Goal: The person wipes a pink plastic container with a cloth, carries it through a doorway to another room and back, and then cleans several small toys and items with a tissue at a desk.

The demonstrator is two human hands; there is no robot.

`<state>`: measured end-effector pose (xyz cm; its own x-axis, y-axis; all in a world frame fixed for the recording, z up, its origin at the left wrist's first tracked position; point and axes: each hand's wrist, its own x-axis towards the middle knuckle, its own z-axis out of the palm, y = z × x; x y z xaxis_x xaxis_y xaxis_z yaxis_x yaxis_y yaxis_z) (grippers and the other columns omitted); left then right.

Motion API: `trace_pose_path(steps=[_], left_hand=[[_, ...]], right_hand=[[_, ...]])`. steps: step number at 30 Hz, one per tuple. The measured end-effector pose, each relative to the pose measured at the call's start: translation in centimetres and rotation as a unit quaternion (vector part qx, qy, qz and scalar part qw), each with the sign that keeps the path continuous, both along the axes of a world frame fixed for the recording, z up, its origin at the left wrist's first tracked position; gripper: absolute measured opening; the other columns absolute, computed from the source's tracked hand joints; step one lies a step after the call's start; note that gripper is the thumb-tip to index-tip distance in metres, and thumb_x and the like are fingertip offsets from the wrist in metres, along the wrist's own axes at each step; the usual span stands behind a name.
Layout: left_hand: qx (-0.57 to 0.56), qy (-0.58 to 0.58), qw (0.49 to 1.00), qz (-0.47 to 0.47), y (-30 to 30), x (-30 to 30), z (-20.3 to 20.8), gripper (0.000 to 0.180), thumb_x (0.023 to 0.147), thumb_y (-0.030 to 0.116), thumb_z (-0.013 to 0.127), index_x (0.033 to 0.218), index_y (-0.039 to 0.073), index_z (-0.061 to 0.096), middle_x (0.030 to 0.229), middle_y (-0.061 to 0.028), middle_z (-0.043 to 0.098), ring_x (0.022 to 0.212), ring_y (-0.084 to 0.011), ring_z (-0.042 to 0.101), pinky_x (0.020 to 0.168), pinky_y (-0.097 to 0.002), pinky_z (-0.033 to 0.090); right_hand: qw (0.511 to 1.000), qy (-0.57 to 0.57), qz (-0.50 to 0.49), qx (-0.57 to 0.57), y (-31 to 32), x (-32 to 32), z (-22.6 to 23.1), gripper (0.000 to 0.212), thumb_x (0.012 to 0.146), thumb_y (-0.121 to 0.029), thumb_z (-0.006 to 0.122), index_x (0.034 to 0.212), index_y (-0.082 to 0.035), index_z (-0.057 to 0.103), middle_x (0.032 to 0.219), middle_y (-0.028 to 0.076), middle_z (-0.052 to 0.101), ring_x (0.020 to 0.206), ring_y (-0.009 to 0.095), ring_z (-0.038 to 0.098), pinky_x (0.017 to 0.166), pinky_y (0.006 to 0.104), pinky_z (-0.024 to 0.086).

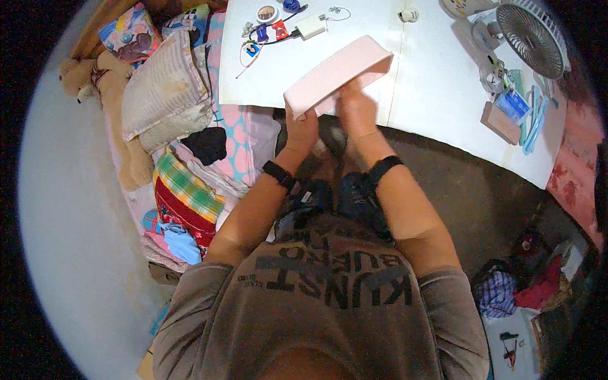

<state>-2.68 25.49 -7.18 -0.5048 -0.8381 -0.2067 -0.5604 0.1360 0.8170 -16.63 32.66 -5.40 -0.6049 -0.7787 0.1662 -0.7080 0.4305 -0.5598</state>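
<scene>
In the head view, the left hand (301, 132) closes on the lower left end of a pale pink box-like piece (339, 71), with the thumb near its corner; the right hand (358, 109) is at the near side of the same piece, toward its right end, its fingers curled and blurred, and whether they grip the pink wall I cannot tell; the piece is held tilted over the near edge of a white worktop (437, 95), its right end higher in the picture than its left; each wrist wears a black band, the left band (279, 176) and the right band (384, 167); beyond the piece, on the worktop, lie a white block-shaped adapter (310, 27), a black cable (271, 41) and a round case (266, 13); well to the right stands a fan (533, 39) with a grey grille, and nearer than it lie a blue-and-white packet (513, 106), a tan box (500, 124) just beside it, and light blue strips (536, 120); on the left, apart from the hands, are a striped pillow (166, 88), a tan plush toy (121, 120), a crumpled black cloth (206, 145) and a green-and-yellow plaid cloth (189, 183); a grey-brown shirt (329, 329) with dark lettering fills the lower middle.
</scene>
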Motion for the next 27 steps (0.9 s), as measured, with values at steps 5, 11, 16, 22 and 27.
trace_pose_path(steps=[5, 11, 16, 22, 27], left_hand=[[0.027, 0.030, 0.999, -0.004, -0.2, -0.7, 2.1, 0.037, 0.086, 0.009, 0.049, 0.120, -0.007, 0.046, 0.112, -0.0217, 0.057, 0.100, -0.0295, 0.058, 0.087, -0.0368, 0.048], [0.160, 0.139, 0.974, 0.081, -1.0, -2.0, 7.0, 0.051, 0.078, 0.012, 0.052, 0.125, -0.005, 0.043, 0.108, -0.0191, 0.057, 0.097, -0.0292, 0.058, 0.087, -0.0384, 0.047], [0.154, 0.114, 0.979, 0.067, -1.4, -2.8, 9.4, 0.062, 0.080, 0.013, 0.055, 0.135, -0.003, 0.030, 0.119, -0.0244, 0.054, 0.108, -0.0313, 0.056, 0.095, -0.0393, 0.044], [0.200, 0.199, 0.959, 0.040, -2.1, -4.5, 11.5, 0.074, 0.082, 0.014, 0.064, 0.142, -0.003, 0.024, 0.131, -0.0210, 0.047, 0.118, -0.0265, 0.051, 0.101, -0.0363, 0.041], [0.167, 0.209, 0.963, -0.013, -2.9, -6.5, 15.5, 0.086, 0.080, 0.014, 0.066, 0.148, -0.003, 0.016, 0.137, -0.0223, 0.043, 0.120, -0.0271, 0.050, 0.101, -0.0341, 0.041]], right_hand=[[0.988, -0.074, 0.069, -0.115, 0.0, 4.1, 0.1, 0.012, 0.080, -0.004, 0.059, 0.090, -0.006, 0.066, 0.089, 0.012, 0.062, 0.065, 0.032, 0.066, 0.056, 0.0408, 0.055], [0.981, -0.173, 0.035, -0.075, 2.6, -1.9, 6.5, 0.026, 0.078, -0.004, 0.066, 0.103, -0.011, 0.070, 0.086, 0.012, 0.059, 0.078, 0.029, 0.063, 0.068, 0.0372, 0.054], [0.979, -0.177, -0.078, -0.065, 3.3, -6.9, 7.3, 0.022, 0.080, -0.009, 0.069, 0.102, -0.007, 0.072, 0.084, 0.011, 0.059, 0.074, 0.026, 0.062, 0.065, 0.0353, 0.053], [0.994, -0.071, -0.038, 0.079, 2.1, -8.0, 6.0, 0.021, 0.080, -0.013, 0.069, 0.099, -0.009, 0.073, 0.085, 0.012, 0.058, 0.077, 0.028, 0.061, 0.070, 0.0398, 0.052], [0.986, -0.146, -0.054, 0.058, 2.2, -7.0, 4.4, 0.020, 0.080, -0.012, 0.068, 0.099, -0.009, 0.074, 0.086, 0.013, 0.059, 0.081, 0.030, 0.061, 0.073, 0.0404, 0.051]])
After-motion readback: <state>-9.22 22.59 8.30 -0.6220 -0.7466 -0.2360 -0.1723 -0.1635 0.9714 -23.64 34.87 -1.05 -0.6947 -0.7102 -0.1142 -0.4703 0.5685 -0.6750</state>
